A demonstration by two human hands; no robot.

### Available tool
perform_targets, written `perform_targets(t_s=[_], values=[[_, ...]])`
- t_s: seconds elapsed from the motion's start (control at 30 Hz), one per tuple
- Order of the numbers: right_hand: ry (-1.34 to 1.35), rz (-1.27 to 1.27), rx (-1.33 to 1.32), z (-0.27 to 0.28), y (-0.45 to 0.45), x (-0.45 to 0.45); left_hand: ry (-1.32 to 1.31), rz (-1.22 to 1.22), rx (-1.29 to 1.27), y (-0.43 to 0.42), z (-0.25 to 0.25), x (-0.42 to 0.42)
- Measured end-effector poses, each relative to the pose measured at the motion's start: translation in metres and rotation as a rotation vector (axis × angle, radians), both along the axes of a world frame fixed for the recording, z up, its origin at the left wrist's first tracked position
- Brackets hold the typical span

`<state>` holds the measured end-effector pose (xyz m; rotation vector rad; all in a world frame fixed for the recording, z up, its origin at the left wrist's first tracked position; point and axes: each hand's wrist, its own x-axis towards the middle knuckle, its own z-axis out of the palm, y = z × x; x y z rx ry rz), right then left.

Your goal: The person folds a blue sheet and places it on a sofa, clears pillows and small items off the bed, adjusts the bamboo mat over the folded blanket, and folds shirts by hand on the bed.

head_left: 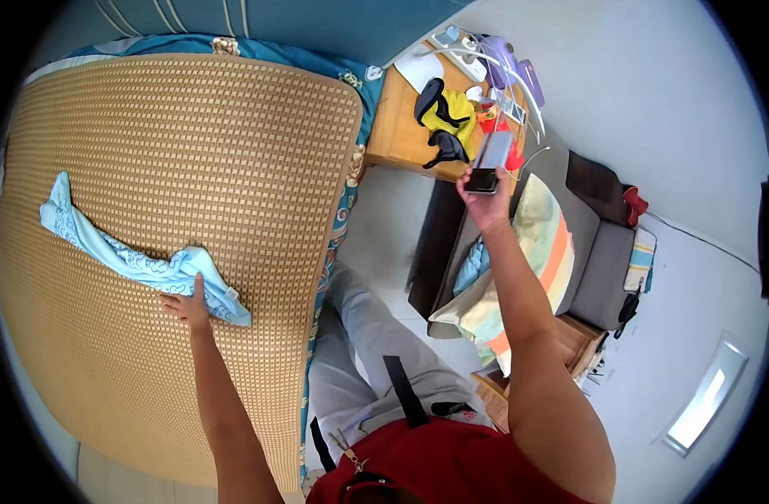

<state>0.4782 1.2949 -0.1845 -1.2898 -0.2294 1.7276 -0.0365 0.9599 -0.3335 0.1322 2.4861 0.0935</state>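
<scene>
My left hand (185,306) rests at the lower edge of a light blue patterned cloth (141,262), its thumb lying over the fabric and its fingers spread to the left. The cloth stretches in a loose, crumpled strip across a woven mat (191,151) on the bed. Out to the right, my right hand (487,206) is closed around a dark-screened phone (482,181), held near the front edge of a wooden bedside table (391,126). A pale flat rectangular thing (495,151) shows just beyond the phone; whether they touch I cannot tell.
On the table are a yellow and black item (458,109), a power strip (462,60), a purple object (498,59) and several cables. A grey sofa (598,269) stands to the right, bearing a striped pillow (527,277). The bed's edge runs beside my legs.
</scene>
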Motion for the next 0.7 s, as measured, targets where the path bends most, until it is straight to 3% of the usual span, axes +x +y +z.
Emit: perform_targets(t_s=[0.2, 0.33, 0.7], values=[[0.016, 0.198, -0.015, 0.012, 0.035, 0.036, 0.059, -0.011, 0.053, -0.006, -0.005, 0.000], [0.115, 0.240, -0.032, 0.020, 0.046, 0.015, 0.074, -0.044, 0.000, -0.006, -0.003, -0.001], [0.195, 0.117, 0.005, -0.023, 0.135, 0.025, 0.133, -0.106, -0.059, -0.011, -0.010, -0.001]])
